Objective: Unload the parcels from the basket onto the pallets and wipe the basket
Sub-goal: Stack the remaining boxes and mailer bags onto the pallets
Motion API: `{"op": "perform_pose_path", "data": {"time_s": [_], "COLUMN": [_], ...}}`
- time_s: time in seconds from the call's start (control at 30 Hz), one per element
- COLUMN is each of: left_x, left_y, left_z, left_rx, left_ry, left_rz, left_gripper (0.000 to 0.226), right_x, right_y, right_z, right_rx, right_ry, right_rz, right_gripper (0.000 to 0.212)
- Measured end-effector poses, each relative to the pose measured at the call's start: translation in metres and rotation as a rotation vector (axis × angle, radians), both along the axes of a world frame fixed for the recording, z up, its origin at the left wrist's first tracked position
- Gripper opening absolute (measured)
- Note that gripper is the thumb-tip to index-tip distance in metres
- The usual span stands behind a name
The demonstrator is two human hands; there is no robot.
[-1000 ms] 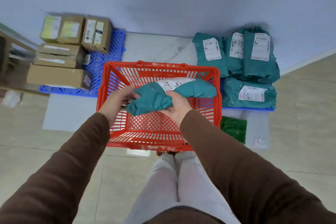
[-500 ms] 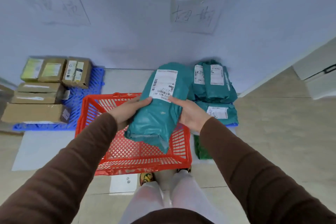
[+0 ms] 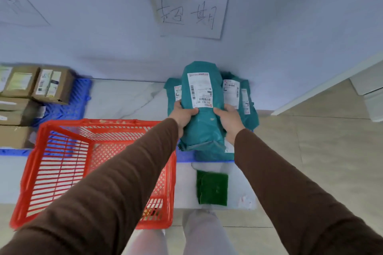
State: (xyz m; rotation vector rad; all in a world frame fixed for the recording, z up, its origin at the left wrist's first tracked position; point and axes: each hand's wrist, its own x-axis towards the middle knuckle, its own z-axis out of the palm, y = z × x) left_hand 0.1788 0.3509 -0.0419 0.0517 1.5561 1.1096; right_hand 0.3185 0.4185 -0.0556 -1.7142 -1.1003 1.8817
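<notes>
I hold the teal parcel [image 3: 202, 107] over the stacked parcels [image 3: 246, 97], my left hand [image 3: 183, 115] and right hand [image 3: 229, 119] gripping its sides. Its label [image 3: 200, 90] reads "A67". The red basket [image 3: 62, 172] sits below my left arm; the wall sign [image 3: 190, 14] reads "超期".

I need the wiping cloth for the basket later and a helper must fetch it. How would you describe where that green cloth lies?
Start at the red plastic basket on the floor. To its right, on the pale floor mat, lies the dark green square cloth, just in front of the blue pallet's edge. Unlike the teal bagged parcels behind it, it is flat, darker and bears no label.
</notes>
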Motion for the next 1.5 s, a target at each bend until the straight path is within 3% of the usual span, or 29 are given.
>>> {"op": "perform_pose_path", "data": {"time_s": [0.2,0.43,0.57,0.7,0.87,1.13,1.4,1.5], "left_x": [-0.001,0.0,0.002,0.008,0.003,0.013,0.066,0.095], "left_y": [0.048,0.082,0.08,0.072,0.072,0.056,-0.017,-0.057], "left_z": [-0.06,-0.103,-0.119,-0.121,-0.13,-0.102,-0.063,-0.068], "left_rx": [-0.172,-0.266,-0.333,-0.244,-0.231,-0.19,-0.005,-0.008], "left_ry": [0.151,0.346,0.508,0.697,0.672,0.676,0.781,0.749], "left_rz": [0.028,-0.082,-0.216,-0.242,-0.39,-0.342,-0.289,-0.243], "left_gripper": [0.063,0.071,0.078,0.073,0.068,0.077,0.078,0.075], "right_x": [-0.01,-0.017,-0.015,-0.011,-0.011,0.003,0.053,0.086], "right_y": [0.037,0.052,0.043,0.035,0.041,0.032,-0.032,-0.074], "right_z": [-0.052,-0.08,-0.093,-0.094,-0.1,-0.076,-0.049,-0.057], "right_rx": [0.024,0.083,0.22,0.416,0.394,0.396,0.569,0.516], "right_ry": [-0.098,-0.197,-0.311,-0.461,-0.522,-0.441,-0.325,-0.368], "right_rz": [0.111,0.226,0.41,0.655,0.77,0.629,0.264,0.162], "right_gripper": [0.054,0.068,0.072,0.066,0.061,0.056,0.04,0.036]}}
